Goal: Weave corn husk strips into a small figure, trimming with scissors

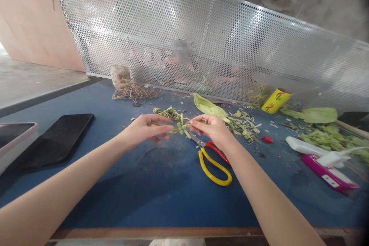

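My left hand is curved loosely around one end of a small knotted piece of green leaf strips, thumb and index finger almost meeting. My right hand pinches a thin twine-like strand at the piece's other side. Just below my right hand lie scissors with one yellow and one red handle, their blades pointing toward the piece. Behind my left hand is a twisted green braid-like bundle. A broad pale-green husk leaf and a heap of shredded strips lie beyond my right hand.
Two phones, one black and one light-edged, lie left. Tangled twine sits by a perforated metal screen, with a person behind it. To the right are a yellow roll, a magenta power strip and more husks.
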The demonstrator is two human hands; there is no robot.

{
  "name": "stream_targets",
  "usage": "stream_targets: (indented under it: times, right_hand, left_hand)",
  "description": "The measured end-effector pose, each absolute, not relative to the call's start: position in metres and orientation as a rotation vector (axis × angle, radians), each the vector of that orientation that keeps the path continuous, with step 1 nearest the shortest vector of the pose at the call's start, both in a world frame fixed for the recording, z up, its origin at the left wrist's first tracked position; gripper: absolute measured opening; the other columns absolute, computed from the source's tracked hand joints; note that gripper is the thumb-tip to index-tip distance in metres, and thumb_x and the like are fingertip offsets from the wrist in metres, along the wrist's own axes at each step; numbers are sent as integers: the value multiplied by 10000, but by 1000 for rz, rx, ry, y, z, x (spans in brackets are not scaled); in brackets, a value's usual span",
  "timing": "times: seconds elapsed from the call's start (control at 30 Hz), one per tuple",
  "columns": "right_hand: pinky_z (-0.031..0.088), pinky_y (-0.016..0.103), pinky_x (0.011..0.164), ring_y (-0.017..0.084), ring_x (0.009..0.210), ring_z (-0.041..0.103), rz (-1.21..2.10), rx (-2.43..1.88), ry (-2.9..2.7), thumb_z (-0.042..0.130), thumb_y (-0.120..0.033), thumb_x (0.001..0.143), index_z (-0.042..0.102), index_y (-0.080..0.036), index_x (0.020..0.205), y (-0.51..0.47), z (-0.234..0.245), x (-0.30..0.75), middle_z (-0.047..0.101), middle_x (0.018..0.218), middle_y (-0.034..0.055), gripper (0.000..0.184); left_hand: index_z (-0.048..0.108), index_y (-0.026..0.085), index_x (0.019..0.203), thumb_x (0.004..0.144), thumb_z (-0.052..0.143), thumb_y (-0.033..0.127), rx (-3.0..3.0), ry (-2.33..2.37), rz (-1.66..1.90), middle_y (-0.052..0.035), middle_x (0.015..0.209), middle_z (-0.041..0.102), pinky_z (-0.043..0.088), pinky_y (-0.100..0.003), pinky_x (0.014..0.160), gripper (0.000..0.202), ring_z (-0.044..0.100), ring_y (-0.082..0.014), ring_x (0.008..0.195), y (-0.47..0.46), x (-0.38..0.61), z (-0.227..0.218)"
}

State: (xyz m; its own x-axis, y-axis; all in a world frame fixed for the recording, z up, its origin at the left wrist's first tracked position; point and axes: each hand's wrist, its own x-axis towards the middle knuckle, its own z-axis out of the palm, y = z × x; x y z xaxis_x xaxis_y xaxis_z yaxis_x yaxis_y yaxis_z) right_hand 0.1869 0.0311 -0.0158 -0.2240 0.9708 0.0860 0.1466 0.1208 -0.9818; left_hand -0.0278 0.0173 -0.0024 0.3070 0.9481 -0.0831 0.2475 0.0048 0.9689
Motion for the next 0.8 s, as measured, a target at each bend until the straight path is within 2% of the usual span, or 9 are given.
stream_targets:
  times: [0.13, 0.3, 0.4, 0.53, 0.63, 0.7, 0.8]
  right_hand:
    - [410, 216, 551, 79, 545, 500, 1174, -1186, -1651, 645, -351, 680, 648, -157, 771, 29, -11, 189, 662, 682, 26, 214]
    - [427, 227, 587, 100, 608, 553, 1085, -1266, -1785, 627, -331, 703, 660, -157, 819, 28, -8, 193, 680, 724, 39, 212]
    - [439, 236, 602, 106, 612, 562, 1046, -1208, -1813, 614, -337, 716, 657, -155, 818, 29, -10, 193, 682, 712, 37, 213]
    - [456, 250, 656, 120, 676, 595, 1005, -1110, -1866, 594, -329, 735, 648, -166, 855, 29, -9, 191, 689, 759, 37, 209]
    - [462, 268, 716, 134, 775, 605, 932, -1168, -1931, 563, -330, 756, 596, -177, 969, 27, -6, 194, 671, 888, 47, 264]
    - [455, 295, 755, 159, 856, 591, 806, -1353, -2055, 561, -357, 748, 551, -188, 1024, 23, -4, 198, 632, 989, 61, 324]
    - [440, 362, 744, 243, 926, 557, 488, -1881, -2327, 559, -363, 729, 551, -174, 966, 14, 1, 203, 576, 1041, 107, 304]
  left_hand:
    - [632, 147, 894, 636, 679, 320, 1580, 1171, 829, -27, 653, 690, 517, -247, 543, 314, 610, -129, 551, 19, -29, -3]
    - [663, 162, 875, 640, 665, 326, 1735, 1206, 876, -22, 729, 700, 481, -211, 481, 287, 550, -92, 489, 20, -32, -4]
    - [675, 188, 914, 652, 644, 360, 1895, 1276, 789, -20, 775, 704, 479, -221, 502, 315, 583, -124, 550, 21, -34, -9]
    - [677, 218, 961, 735, 527, 302, 2290, 1364, 684, -15, 821, 706, 487, -281, 689, 284, 626, -182, 737, 24, -35, -13]
    - [658, 215, 1006, 787, 425, 248, 2551, 1412, 663, -30, 915, 685, 460, -303, 766, 322, 605, -193, 840, 25, -36, -14]
    - [645, 190, 1021, 808, 383, 234, 2574, 1512, 665, -51, 945, 666, 457, -305, 767, 341, 596, -194, 849, 25, -37, -13]
    - [642, 173, 1013, 821, 368, 236, 2532, 1633, 660, -65, 944, 649, 458, -305, 761, 340, 595, -190, 816, 25, -38, -12]
